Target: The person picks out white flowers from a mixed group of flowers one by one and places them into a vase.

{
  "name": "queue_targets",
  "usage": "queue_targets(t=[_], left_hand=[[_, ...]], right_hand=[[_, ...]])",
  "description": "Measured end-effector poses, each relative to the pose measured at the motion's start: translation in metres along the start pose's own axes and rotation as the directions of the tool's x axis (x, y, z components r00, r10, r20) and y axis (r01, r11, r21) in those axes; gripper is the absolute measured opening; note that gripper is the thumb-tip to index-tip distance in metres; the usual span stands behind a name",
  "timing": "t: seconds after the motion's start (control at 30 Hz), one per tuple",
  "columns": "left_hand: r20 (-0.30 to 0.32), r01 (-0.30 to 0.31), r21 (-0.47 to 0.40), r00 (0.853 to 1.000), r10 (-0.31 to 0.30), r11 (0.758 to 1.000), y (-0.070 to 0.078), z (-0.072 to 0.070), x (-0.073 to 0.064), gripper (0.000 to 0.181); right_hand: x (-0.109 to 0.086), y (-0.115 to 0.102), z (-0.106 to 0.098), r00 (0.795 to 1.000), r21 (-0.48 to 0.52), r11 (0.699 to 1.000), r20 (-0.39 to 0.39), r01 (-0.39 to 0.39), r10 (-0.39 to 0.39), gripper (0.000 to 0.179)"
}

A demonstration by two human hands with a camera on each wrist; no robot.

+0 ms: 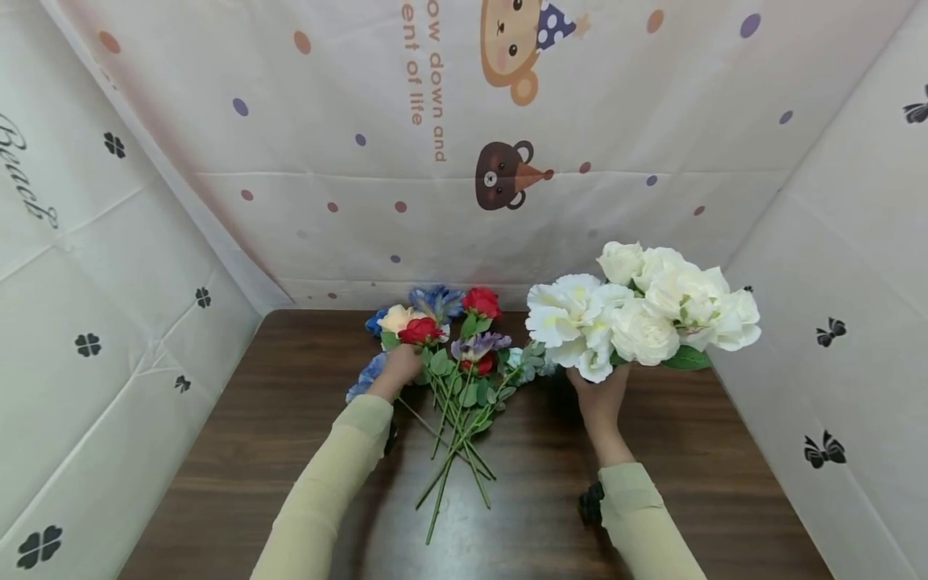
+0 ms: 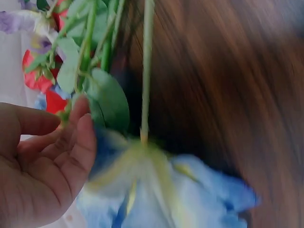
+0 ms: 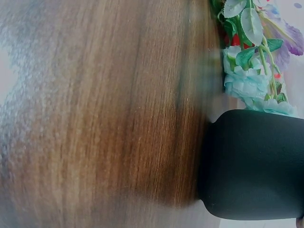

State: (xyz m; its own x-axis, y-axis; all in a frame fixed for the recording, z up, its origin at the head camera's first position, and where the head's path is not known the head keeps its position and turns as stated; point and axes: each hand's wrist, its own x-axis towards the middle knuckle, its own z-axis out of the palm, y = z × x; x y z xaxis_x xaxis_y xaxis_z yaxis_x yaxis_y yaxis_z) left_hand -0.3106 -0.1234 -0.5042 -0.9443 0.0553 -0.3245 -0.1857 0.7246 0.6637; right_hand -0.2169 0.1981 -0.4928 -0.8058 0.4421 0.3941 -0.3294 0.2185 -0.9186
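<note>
In the head view, my left hand (image 1: pixel 402 366) reaches into a pile of artificial flowers, beside a red rose (image 1: pixel 420 330) and a cream rose (image 1: pixel 396 319). Its fingers (image 2: pixel 78 152) are loosely bent in the left wrist view, with a gap to the thumb and a blue flower (image 2: pixel 161 190) close by. My right hand (image 1: pixel 602 399) is under a bunch of white flowers (image 1: pixel 641 314), at the upper part of a black vase (image 3: pixel 256 164). It grips the vase there, though the flowers hide most of its fingers. The vase stands on the wooden table.
Green stems (image 1: pixel 453 451) cross one another on the brown table (image 1: pixel 217 483) between the arms. A purple flower (image 1: pixel 478 346), another red rose (image 1: pixel 482 302) and pale blue-green flowers (image 3: pixel 247 83) lie in the pile. Patterned cloth walls (image 1: pixel 326 225) close in the back and sides.
</note>
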Motion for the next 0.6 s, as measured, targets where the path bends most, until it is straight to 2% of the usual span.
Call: queue_targets(t=[0.13,0.23,0.33,0.4,0.5,0.57,0.6], left_hand=[[-0.018,0.008,-0.045,1.0,-0.009,0.999,0.003,0.007,0.005,0.027],[-0.053,0.047,-0.085,0.997,-0.052,0.995,0.004,0.011,0.005,0.042],[-0.067,0.07,-0.186,0.994,-0.084,0.98,0.006,0.016,0.003,0.038],[-0.061,0.069,-0.305,0.994,-0.092,0.95,0.007,0.019,0.0,0.026],[-0.036,0.043,-0.491,0.997,-0.07,0.87,0.009,0.026,-0.006,0.036],[-0.033,0.021,-0.539,0.998,-0.046,0.842,0.011,0.03,-0.01,0.039],[-0.032,0.009,-0.544,0.999,-0.031,0.839,0.012,0.032,-0.012,0.039]], right_hand=[[0.0,-0.001,0.0,1.0,-0.016,1.0,-0.004,0.021,-0.021,0.088],[0.002,0.009,0.001,0.999,-0.015,0.999,-0.004,0.036,-0.036,0.09],[0.005,0.023,0.001,0.999,-0.013,0.999,-0.012,0.036,-0.036,0.094],[0.008,0.033,0.001,1.0,-0.003,1.0,-0.015,0.022,-0.022,0.095],[0.009,0.036,-0.001,1.0,0.002,1.0,-0.014,0.016,-0.016,0.096],[0.009,0.037,-0.002,1.0,0.001,1.0,-0.009,0.016,-0.016,0.094],[0.009,0.037,-0.002,1.0,0.004,1.0,-0.005,0.017,-0.017,0.094]])
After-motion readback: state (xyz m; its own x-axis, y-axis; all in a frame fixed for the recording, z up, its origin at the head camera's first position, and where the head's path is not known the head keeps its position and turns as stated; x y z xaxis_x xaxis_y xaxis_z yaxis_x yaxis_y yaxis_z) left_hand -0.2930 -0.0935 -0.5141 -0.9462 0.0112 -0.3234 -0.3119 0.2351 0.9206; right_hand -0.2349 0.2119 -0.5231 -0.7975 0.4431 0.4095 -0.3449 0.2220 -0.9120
